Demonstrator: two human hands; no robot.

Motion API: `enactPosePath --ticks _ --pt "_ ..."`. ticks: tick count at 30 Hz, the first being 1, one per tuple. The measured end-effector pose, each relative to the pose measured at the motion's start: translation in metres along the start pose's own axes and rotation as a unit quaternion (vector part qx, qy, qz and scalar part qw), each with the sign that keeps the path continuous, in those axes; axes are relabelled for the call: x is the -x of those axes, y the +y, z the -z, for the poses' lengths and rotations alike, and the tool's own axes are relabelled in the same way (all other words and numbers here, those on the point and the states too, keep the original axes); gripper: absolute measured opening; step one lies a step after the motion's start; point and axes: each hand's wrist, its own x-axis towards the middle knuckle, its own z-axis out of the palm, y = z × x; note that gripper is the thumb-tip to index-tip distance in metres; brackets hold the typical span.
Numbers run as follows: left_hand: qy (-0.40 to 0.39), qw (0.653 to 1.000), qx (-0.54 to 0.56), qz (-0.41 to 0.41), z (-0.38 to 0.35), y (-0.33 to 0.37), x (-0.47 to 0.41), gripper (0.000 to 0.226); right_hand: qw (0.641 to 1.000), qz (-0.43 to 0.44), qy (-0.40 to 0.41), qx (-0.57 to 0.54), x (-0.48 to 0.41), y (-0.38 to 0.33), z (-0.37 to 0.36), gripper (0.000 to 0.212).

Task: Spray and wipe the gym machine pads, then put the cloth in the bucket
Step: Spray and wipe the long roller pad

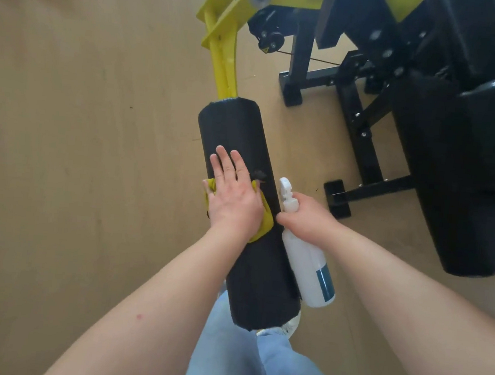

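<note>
My left hand (233, 196) is flat with fingers straight, pressing the yellow cloth (262, 222) onto the black roller pad (245, 135) mid-frame, while just right of it my right hand (307, 215) is wrapped around the neck of the white spray bottle (308, 262) touching the pad's side.

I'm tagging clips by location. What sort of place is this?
Most likely a gym: a black roller pad on a yellow lever arm, with a black steel machine frame beside it.
</note>
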Motion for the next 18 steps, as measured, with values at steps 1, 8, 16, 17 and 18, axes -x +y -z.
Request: enactPosePath --ticks 1,8,16,17,18 --pt "0.004 1.0 -0.003 -0.001 0.005 0.001 -0.012 0.07 1.0 0.001 -0.003 0.005 -0.006 -0.003 0.003 0.01" --pt "0.074 0.996 -0.041 -0.03 0.035 0.007 -0.096 0.06 0.999 0.017 0.032 -0.028 -0.041 -0.035 0.023 0.007" --pt "0.191 0.977 -0.027 -0.095 0.058 0.007 -0.155 0.039 0.999 0.006 0.035 -0.004 -0.049 -0.051 0.022 0.027" --pt "0.19 0.976 -0.038 -0.096 0.062 0.007 -0.159 0.04 0.999 0.002 0.04 -0.007 -0.048 -0.051 0.022 0.027" --pt "0.185 0.977 -0.047 -0.097 0.067 0.009 -0.162 0.041 0.999 -0.001 0.046 -0.008 -0.047 -0.052 0.022 0.026"
